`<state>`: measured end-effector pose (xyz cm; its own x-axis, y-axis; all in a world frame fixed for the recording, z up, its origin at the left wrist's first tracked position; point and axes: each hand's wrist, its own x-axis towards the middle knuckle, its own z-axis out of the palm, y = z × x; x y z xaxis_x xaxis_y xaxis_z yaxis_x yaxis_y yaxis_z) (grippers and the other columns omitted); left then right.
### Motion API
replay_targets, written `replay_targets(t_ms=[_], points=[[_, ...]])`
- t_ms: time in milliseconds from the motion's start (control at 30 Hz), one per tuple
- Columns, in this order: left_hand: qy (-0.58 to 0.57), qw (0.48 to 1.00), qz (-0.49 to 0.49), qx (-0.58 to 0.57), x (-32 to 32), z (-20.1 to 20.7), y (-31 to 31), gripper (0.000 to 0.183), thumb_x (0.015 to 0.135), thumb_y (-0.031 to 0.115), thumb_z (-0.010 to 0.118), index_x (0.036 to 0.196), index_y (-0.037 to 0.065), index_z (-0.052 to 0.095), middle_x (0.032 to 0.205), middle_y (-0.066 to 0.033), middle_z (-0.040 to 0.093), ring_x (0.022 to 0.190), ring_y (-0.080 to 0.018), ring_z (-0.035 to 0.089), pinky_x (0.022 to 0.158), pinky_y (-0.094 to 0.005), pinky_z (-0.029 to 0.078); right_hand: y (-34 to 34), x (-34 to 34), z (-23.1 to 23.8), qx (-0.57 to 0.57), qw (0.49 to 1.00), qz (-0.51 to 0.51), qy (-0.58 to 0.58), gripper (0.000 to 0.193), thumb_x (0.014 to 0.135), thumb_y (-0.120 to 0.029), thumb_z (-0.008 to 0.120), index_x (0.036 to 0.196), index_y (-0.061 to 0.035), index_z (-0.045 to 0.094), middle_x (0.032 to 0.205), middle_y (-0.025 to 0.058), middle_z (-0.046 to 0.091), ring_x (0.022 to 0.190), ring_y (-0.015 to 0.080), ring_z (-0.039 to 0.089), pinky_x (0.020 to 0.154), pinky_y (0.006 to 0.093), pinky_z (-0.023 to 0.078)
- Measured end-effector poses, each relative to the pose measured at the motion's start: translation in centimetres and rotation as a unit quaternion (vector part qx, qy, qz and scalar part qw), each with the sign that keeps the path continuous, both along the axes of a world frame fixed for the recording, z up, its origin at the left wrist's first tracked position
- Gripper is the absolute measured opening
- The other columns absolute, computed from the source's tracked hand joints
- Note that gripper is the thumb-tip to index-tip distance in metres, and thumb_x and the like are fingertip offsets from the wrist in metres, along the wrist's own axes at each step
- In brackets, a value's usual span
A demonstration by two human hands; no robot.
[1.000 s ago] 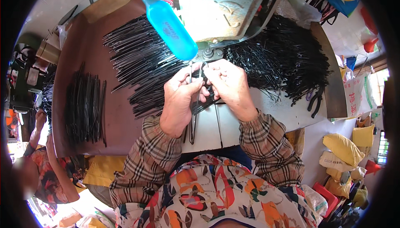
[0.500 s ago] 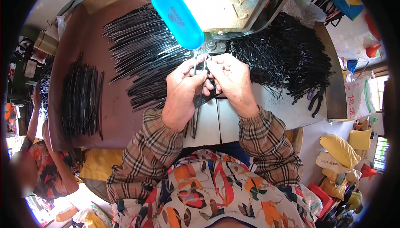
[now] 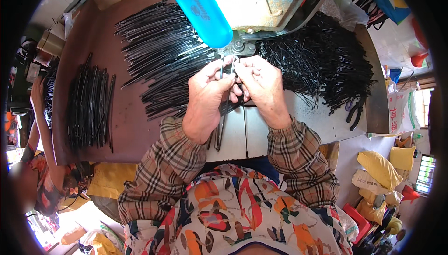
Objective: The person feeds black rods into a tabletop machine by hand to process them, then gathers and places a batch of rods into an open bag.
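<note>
Side by side below the machine, my left hand (image 3: 203,97) and my right hand (image 3: 264,92) have their fingertips almost meeting. Thin dark metal rods (image 3: 220,136), which look like folding umbrella ribs, hang down from my left fingers, closed round them. My right thumb and fingers pinch the pale upper end of the rods. Just above my fingertips are the machine's metal fittings (image 3: 238,46) and a bright blue guard (image 3: 200,15). The exact joint between my fingers is partly hidden.
Many black rods (image 3: 158,50) lie in rows on the brown-covered bench (image 3: 126,138), with another bundle (image 3: 88,108) farther left. A tangled heap of them (image 3: 322,64) fills the right side, beside black-handled pliers (image 3: 357,114). Another person's arm (image 3: 39,110) shows at far left.
My hands keep the same grip and have barely shifted against the machine. The whole view has moved slightly. At far left, the other person's arms and body have changed position.
</note>
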<state>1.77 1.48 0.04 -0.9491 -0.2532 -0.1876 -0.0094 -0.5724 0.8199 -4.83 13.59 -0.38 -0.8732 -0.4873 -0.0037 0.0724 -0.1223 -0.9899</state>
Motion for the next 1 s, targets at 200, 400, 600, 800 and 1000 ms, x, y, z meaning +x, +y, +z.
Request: replay_targets(t_ms=[200,400,600,800,1000], points=[[-0.004,1.000,0.017,0.009,-0.2,0.1,0.5,0.038,0.088,-0.004,0.054,0.125,-0.010,0.052,0.081,-0.0093,0.064,0.063,-0.0115,0.059,0.055,-0.0220,0.047,0.2,-0.3,-0.4,-0.010,1.000,0.006,-0.002,0.012,0.094,-0.009,0.058,0.094,0.0031,0.060,0.068,0.0033,0.062,0.054,0.0049,0.057,0.043,0.0187,0.042],[0.012,0.999,0.045,-0.017,-0.9,0.4,0.8,0.032,0.087,-0.005,0.055,0.118,-0.011,0.057,0.079,-0.0088,0.063,0.058,-0.0106,0.057,0.052,-0.0224,0.045,0.0,-1.0,-0.3,-0.036,0.999,0.020,-0.017,0.013,0.095,-0.009,0.057,0.092,0.0029,0.059,0.069,0.0027,0.060,0.053,0.0060,0.057,0.043,0.0189,0.042],[0.012,0.997,0.035,-0.068,-2.1,1.9,0.3,0.037,0.086,0.000,0.059,0.121,-0.010,0.055,0.079,-0.0050,0.061,0.060,-0.0098,0.055,0.053,-0.0195,0.039,-0.7,-2.7,0.2,-0.046,0.999,0.026,0.012,0.015,0.094,-0.010,0.058,0.092,0.0041,0.060,0.071,0.0036,0.060,0.054,0.0074,0.057,0.045,0.0194,0.042],[0.035,0.995,0.010,-0.095,-2.5,1.5,0.0,0.031,0.085,-0.001,0.059,0.115,-0.009,0.058,0.080,-0.0053,0.062,0.061,-0.0103,0.056,0.053,-0.0199,0.042,-0.4,-2.8,0.8,-0.106,0.993,0.050,0.006,0.017,0.094,-0.012,0.058,0.092,0.0051,0.060,0.072,0.0054,0.061,0.053,0.0095,0.057,0.046,0.0203,0.043],[0.052,0.996,0.020,-0.072,-2.6,1.5,0.2,0.031,0.085,-0.001,0.060,0.115,-0.009,0.058,0.082,-0.0064,0.064,0.063,-0.0112,0.059,0.054,-0.0209,0.045,-0.5,-3.5,-0.2,-0.167,0.982,0.064,-0.055,0.016,0.092,-0.011,0.058,0.087,0.0040,0.059,0.070,0.0071,0.060,0.049,0.0099,0.054,0.045,0.0220,0.043]])
